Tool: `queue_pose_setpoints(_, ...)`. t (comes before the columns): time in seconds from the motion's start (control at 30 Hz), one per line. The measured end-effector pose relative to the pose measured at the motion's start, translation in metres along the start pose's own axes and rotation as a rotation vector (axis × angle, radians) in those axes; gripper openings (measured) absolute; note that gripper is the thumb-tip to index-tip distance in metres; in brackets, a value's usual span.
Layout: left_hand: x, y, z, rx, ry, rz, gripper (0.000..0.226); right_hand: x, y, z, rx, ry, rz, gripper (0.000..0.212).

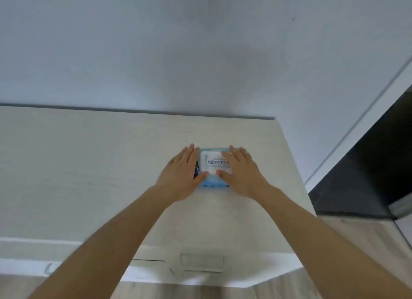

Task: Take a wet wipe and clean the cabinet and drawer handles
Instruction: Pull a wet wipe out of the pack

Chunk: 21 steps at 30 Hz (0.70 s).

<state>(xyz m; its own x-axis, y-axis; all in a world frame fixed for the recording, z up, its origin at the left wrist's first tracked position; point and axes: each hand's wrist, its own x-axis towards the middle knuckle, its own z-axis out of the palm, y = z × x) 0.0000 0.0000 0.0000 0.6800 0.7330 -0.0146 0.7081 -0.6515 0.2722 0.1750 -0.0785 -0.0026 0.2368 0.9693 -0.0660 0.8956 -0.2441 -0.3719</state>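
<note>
**Blue wipe pack under two hands**

Blue and white, the wet wipe pack (213,167) lies flat on the pale wood worktop (89,164), near its right side. The left hand (181,174) rests on the pack's left edge, fingers straight and close together. The right hand (242,172) lies on its right part, fingers straight too, thumb on the white lid. A drawer handle (202,261) shows below the front edge.
</note>
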Motion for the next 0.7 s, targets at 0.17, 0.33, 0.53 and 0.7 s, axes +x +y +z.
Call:
queue_pose_setpoints(0.17, 0.002, -0.01, 0.012, 0.018, -0.055, 0.054, 0.075, 0.001, 0.008, 0.009, 0.052, 0.076, -0.029, 0.066)
queue_pose_setpoints(0.33, -0.02, -0.02, 0.018, 0.103, -0.042, 0.069, 0.081, -0.017, 0.002, 0.012, 0.019, 0.142, -0.126, 0.063)
queue_pose_setpoints(0.53, -0.018, -0.024, 0.016, 0.121, -0.026, 0.144, 0.074, -0.025, 0.0, 0.016, 0.008, 0.246, -0.232, 0.054)
queue_pose_setpoints(0.7, -0.019, -0.023, 0.023, 0.149, -0.046, 0.132, 0.07, -0.017, -0.011, 0.006, 0.215, 0.371, -0.239, 0.023)
